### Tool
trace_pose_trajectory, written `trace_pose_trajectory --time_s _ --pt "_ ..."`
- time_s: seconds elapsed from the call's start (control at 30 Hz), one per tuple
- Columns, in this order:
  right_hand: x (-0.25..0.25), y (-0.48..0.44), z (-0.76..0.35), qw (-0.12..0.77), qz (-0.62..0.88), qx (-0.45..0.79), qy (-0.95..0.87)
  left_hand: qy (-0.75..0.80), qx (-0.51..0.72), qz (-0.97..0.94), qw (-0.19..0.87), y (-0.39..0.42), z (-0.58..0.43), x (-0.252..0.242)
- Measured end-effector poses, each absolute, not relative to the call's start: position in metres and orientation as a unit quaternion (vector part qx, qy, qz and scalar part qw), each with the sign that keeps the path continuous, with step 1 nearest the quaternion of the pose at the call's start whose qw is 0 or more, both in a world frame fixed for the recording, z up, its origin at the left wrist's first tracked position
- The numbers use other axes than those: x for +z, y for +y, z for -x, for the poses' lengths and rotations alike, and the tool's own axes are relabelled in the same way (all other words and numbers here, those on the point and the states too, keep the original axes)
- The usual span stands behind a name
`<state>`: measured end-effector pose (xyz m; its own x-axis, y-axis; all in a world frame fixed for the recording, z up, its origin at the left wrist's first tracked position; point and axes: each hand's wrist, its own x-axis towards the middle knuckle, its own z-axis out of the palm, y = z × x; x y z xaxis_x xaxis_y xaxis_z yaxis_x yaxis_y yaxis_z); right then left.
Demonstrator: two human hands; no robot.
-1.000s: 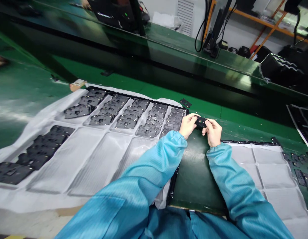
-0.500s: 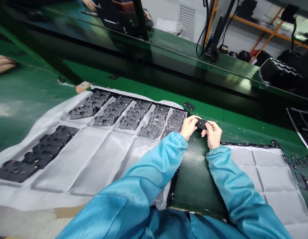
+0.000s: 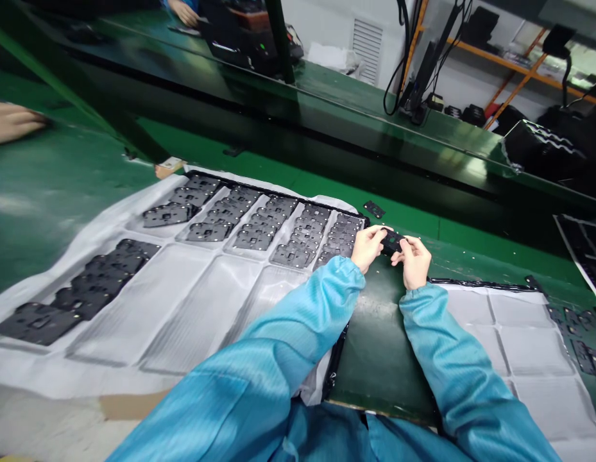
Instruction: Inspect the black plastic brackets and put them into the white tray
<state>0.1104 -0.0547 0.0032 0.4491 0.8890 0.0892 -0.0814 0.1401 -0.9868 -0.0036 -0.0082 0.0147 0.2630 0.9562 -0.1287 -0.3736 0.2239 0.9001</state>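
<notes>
We close each grip on the black plate [image 3: 393, 241] — left hand [image 3: 366, 249] and right hand [image 3: 414, 263] at opposite ends. Its long axis spans them.

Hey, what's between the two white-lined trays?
In the head view, a strip of green bench, with the left hand and right hand holding a black part at its far end.

You wear a glossy teal-blue smock [image 3: 336, 439] of finely ribbed cloth. Your left sleeve [image 3: 283, 327] and right sleeve [image 3: 464, 356] are long, loose and deeply creased, and a seam [image 3: 225, 377] crosses the left one. The left cuff [image 3: 351, 269] and right cuff [image 3: 423, 294] gather at the wrists; your left hand [image 3: 366, 249] and right hand [image 3: 414, 264] are ungloved.
</notes>
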Motion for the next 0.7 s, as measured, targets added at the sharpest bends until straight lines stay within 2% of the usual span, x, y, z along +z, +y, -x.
trace_pose_trajectory --time_s 0.7 --pt "0.002 -0.0543 -0.1107 0.654 0.543 0.363 -0.383 0.37 0.5 -0.374 0.688 -0.0068 0.0023 0.012"
